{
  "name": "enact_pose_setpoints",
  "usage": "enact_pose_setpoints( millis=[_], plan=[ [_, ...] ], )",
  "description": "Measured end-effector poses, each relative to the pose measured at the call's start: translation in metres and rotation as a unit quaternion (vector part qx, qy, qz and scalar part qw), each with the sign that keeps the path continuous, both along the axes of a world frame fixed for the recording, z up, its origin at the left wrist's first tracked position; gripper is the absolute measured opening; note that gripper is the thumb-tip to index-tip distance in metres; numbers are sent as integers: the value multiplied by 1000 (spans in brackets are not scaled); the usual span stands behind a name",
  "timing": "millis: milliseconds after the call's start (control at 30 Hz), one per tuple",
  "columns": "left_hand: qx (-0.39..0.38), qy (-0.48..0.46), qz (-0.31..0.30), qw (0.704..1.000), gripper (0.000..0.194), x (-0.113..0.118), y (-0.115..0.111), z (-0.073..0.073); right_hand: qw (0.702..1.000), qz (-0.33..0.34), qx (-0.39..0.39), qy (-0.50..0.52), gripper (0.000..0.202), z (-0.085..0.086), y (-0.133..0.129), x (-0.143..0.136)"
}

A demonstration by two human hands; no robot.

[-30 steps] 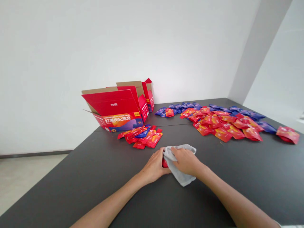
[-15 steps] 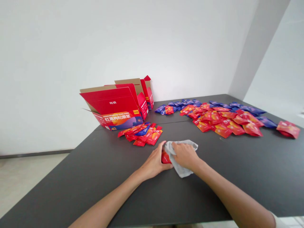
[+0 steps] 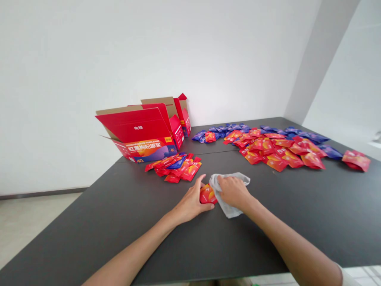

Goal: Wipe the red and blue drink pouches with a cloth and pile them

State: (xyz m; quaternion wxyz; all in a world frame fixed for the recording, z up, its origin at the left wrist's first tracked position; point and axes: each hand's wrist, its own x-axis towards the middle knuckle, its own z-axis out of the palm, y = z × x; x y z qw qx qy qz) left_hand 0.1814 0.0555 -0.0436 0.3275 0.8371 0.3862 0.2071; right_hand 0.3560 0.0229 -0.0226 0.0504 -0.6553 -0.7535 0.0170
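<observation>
"Fingers of our left hand [image 3: 190,203] grip what?"

"A red-orange pouch [image 3: 207,194], right of the nearer red carton [image 3: 143,137] and closer to us."

"And our right hand [image 3: 234,193]?"

"Its fingers clutch a gray cloth [image 3: 228,207], farther right of that carton."

The left hand [image 3: 190,201] is cupped, its thumb [image 3: 206,207] extended rightward. The right hand [image 3: 233,192] is bunched. Both forearms [image 3: 137,252] are angled inward from the near side.
</observation>
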Motion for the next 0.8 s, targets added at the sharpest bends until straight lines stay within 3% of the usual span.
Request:
enact_pose_setpoints(
  millis=[100,267,433,600,733,800],
  plan=[
    [-4,-10,-6,1000,100,0,-1,1,994,104,11,24,28,0,-2,-4],
    [-8,1,4,1000,99,0,-1,1,999,-45,-10,-21,28,1,1,2],
    [-8,-15,-21,1000,99,1,0,2,994,109,-6,24,30,0,0,-3],
    [-4,-13,2,1000,98,1,-1,3,999,-30,-2,-9,27,1,4,1],
    [-10,-19,-18,1000,98,1,-1,4,996,83,6,20,28,0,1,-6],
    [-4,-24,-16,1000,99,2,-1,4,996,85,10,29,30,-1,2,-7]
  ],
)
